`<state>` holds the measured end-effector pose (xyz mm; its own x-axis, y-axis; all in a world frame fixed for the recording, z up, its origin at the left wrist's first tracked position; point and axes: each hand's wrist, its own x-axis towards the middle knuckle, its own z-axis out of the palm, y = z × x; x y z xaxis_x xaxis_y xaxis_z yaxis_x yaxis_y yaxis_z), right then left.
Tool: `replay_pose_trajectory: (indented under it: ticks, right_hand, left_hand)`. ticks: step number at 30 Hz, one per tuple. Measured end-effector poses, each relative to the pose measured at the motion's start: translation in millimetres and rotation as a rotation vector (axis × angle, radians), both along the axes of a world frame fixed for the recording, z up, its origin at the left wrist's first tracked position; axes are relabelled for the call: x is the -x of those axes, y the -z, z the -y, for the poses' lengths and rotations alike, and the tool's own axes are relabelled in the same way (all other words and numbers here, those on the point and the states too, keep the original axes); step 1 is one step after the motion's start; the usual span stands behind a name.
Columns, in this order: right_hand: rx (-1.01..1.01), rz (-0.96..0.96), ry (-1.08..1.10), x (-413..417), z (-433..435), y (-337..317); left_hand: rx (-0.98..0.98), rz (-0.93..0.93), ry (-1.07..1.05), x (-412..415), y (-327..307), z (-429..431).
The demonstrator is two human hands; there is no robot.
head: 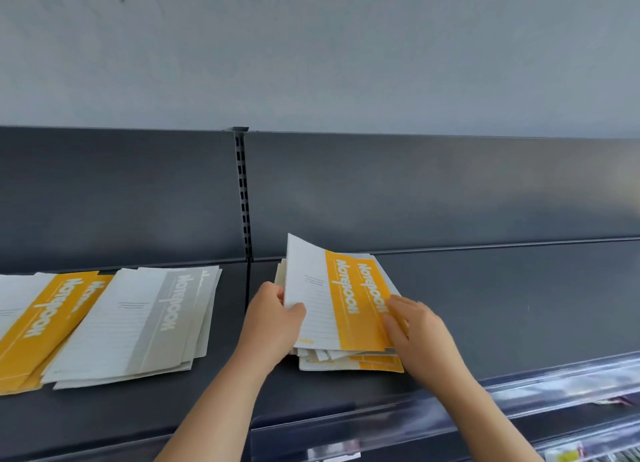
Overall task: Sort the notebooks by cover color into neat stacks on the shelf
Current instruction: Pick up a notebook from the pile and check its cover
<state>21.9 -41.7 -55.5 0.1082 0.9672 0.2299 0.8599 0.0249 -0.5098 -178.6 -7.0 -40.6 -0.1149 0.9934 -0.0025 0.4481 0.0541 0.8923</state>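
A mixed pile of notebooks [346, 361] lies on the dark shelf [485, 305] right of the centre post. Its top notebook [346, 305], white with a yellow band, is lifted at its far left corner. My left hand [273, 323] grips that notebook's left edge, thumb on the cover. My right hand [419, 333] rests on the yellow band at the right side, fingers fairly straight. On the left lie a fanned grey-banded stack [138, 323] and a yellow-banded stack [38, 326], which runs out of frame.
A slotted upright post [243, 202] divides the shelf's back panel. A clear plastic price rail [450, 413] runs along the front edge. Bare shelf stretches to the right of the pile. Goods on a lower shelf show at bottom right.
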Motion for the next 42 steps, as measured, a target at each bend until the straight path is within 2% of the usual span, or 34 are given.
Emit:
replay_pose_trajectory:
  ticks: [5, 9, 15, 22, 30, 36, 42]
  right_hand:
    - [0.064, 0.037, -0.002, -2.7, -4.3, 5.5]
    - [0.043, -0.021, -0.085, 15.0, 1.9, -0.5]
    - [0.024, -0.067, -0.085, 13.5, -3.4, 3.5]
    - [-0.001, -0.156, -0.091, 42.4, -7.8, -8.5]
    - [-0.135, -0.249, -0.273, 116.0, -7.4, -18.0]
    - [-0.133, -0.282, -0.408, 190.6, -4.5, -17.3]
    - [-0.09, -0.336, -0.442, 286.9, 1.3, -22.1]
  left_hand:
    - [-0.006, 0.066, -0.054, -2.7, 1.3, 4.7]
    - [-0.01, 0.073, -0.065, -1.0, 5.2, 7.3]
    - [-0.067, 0.102, -0.047, 4.4, 7.6, 17.0]
    - [-0.102, 0.231, -0.059, 23.7, -3.6, 38.7]
    - [-0.141, 0.192, -0.139, 89.3, -9.8, 63.0]
    - [-0.099, 0.171, -0.197, 165.1, -8.8, 85.1]
    - [-0.153, 0.108, -0.28, 258.8, -13.1, 102.8]
